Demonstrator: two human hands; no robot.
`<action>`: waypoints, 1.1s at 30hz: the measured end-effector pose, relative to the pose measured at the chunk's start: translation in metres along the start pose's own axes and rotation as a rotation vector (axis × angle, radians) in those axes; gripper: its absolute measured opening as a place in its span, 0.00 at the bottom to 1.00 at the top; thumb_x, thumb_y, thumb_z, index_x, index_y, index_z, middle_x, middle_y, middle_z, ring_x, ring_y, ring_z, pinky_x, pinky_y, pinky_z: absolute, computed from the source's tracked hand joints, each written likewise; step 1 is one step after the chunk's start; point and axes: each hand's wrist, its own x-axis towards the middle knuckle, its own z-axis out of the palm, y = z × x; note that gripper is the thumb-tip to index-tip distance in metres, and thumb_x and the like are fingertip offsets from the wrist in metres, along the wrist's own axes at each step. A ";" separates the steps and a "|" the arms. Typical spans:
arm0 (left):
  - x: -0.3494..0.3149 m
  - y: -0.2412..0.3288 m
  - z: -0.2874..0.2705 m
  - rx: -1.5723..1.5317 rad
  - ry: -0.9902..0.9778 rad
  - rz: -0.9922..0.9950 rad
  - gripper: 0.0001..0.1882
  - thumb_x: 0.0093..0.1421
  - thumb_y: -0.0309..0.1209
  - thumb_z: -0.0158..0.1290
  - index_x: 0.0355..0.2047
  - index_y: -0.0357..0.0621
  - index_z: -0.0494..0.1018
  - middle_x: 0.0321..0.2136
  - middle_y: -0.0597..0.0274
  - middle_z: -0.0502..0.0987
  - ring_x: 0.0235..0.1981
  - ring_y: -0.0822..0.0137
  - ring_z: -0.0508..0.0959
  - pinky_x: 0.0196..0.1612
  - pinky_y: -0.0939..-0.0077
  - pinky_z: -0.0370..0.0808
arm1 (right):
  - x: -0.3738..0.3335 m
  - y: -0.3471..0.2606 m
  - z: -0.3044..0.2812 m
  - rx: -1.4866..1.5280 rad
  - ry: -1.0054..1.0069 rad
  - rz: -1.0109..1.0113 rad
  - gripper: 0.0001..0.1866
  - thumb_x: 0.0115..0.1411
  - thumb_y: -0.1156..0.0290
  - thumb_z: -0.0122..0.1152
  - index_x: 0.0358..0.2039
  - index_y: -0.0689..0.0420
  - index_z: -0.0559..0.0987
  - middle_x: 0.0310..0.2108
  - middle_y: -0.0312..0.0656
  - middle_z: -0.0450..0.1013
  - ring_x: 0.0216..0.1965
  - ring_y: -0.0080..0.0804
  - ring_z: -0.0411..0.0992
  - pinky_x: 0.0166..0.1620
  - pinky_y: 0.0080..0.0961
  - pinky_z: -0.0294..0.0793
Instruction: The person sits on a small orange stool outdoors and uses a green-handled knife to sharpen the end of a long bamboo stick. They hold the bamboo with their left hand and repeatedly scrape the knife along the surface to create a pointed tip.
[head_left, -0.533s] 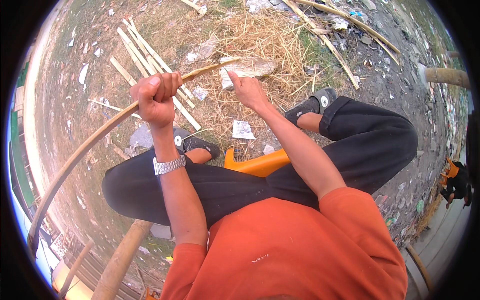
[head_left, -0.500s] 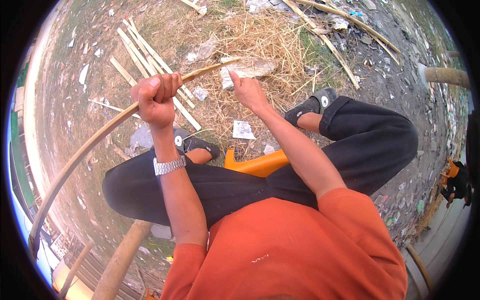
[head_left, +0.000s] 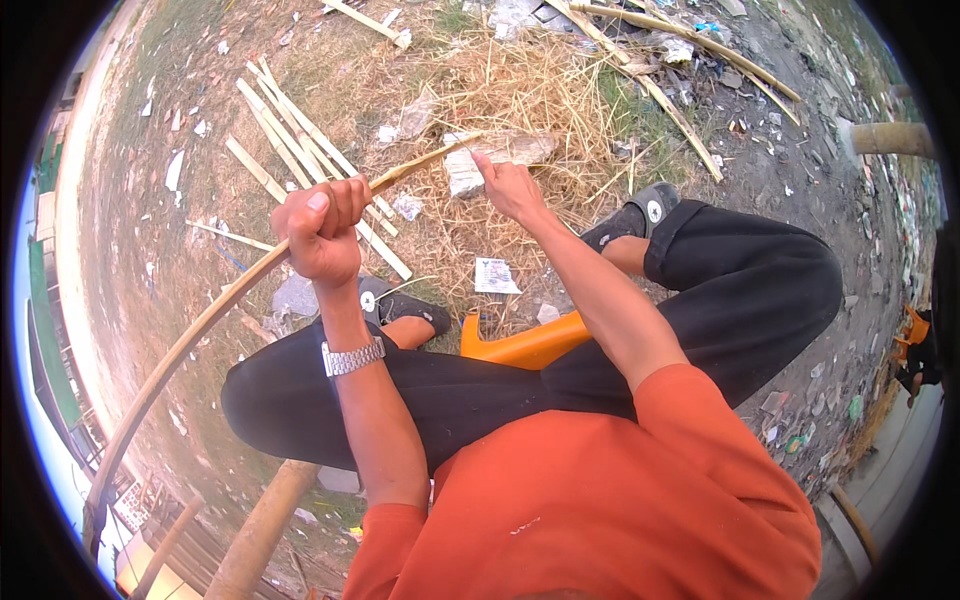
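Observation:
My left hand (head_left: 328,225) is closed round a long bamboo strip (head_left: 180,350), which seems to bow down to the lower left. The strip's thin end (head_left: 430,158) points up and right over a pale flat block (head_left: 510,150) on the straw. My right hand (head_left: 515,190) is at that end, its thumb stretched toward the tip and the other fingers curled. What those fingers hold, if anything, is hidden, and I cannot tell whether the thumb touches the strip.
Several split bamboo strips (head_left: 300,130) lie at the far left, with longer poles (head_left: 690,50) at the far right. An orange plastic seat (head_left: 525,343) shows between my legs. Dry straw (head_left: 520,90), a paper scrap (head_left: 495,276) and a bamboo post (head_left: 265,530) are nearby.
Both hands have shifted slightly right and down in view, as has much of the background. The left hand still grips the strip, and the right hand is still by its tip.

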 end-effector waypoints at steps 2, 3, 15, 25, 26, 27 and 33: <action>-0.001 -0.001 -0.003 0.010 0.041 -0.008 0.21 0.53 0.31 0.41 0.08 0.46 0.46 0.07 0.69 0.46 0.11 0.73 0.45 0.19 0.71 0.50 | -0.003 -0.001 0.003 0.098 -0.074 -0.056 0.42 0.63 0.37 0.31 0.22 0.65 0.79 0.22 0.63 0.73 0.30 0.59 0.74 0.39 0.49 0.70; 0.000 -0.003 -0.005 0.020 0.031 -0.007 0.21 0.54 0.32 0.41 0.08 0.47 0.46 0.07 0.70 0.46 0.11 0.74 0.45 0.20 0.72 0.49 | -0.005 -0.003 0.005 0.105 -0.041 -0.035 0.42 0.63 0.37 0.31 0.23 0.65 0.79 0.22 0.63 0.73 0.30 0.60 0.73 0.39 0.49 0.70; -0.002 -0.001 0.000 0.014 -0.030 0.005 0.20 0.52 0.31 0.41 0.08 0.46 0.46 0.06 0.69 0.46 0.10 0.74 0.45 0.19 0.72 0.51 | 0.007 0.041 -0.002 -0.171 0.136 0.287 0.39 0.64 0.41 0.32 0.36 0.65 0.80 0.36 0.63 0.74 0.43 0.56 0.73 0.46 0.46 0.71; 0.002 0.004 0.003 0.038 -0.092 -0.014 0.20 0.51 0.32 0.42 0.08 0.44 0.46 0.06 0.68 0.47 0.10 0.72 0.47 0.19 0.71 0.52 | -0.029 -0.025 0.001 0.277 0.016 -0.365 0.39 0.64 0.39 0.34 0.13 0.62 0.68 0.11 0.47 0.65 0.16 0.37 0.64 0.27 0.40 0.65; 0.000 0.005 0.007 0.062 -0.103 -0.026 0.19 0.49 0.31 0.41 0.08 0.40 0.48 0.06 0.65 0.49 0.10 0.70 0.48 0.18 0.71 0.53 | -0.031 -0.030 0.002 0.285 -0.002 -0.383 0.38 0.64 0.40 0.35 0.14 0.63 0.70 0.10 0.48 0.66 0.15 0.38 0.63 0.26 0.40 0.65; -0.003 0.005 0.012 0.107 -0.139 -0.023 0.18 0.48 0.31 0.42 0.08 0.39 0.48 0.06 0.64 0.49 0.10 0.70 0.49 0.18 0.71 0.53 | -0.034 -0.034 0.003 0.302 0.002 -0.339 0.38 0.64 0.40 0.35 0.14 0.63 0.70 0.10 0.48 0.66 0.15 0.40 0.63 0.27 0.41 0.64; -0.018 0.007 0.027 0.252 -0.287 -0.010 0.17 0.45 0.32 0.43 0.09 0.36 0.50 0.07 0.62 0.51 0.10 0.68 0.51 0.18 0.71 0.54 | -0.048 -0.026 -0.011 0.132 0.053 -0.338 0.36 0.64 0.40 0.34 0.22 0.58 0.79 0.16 0.54 0.72 0.24 0.55 0.72 0.33 0.44 0.71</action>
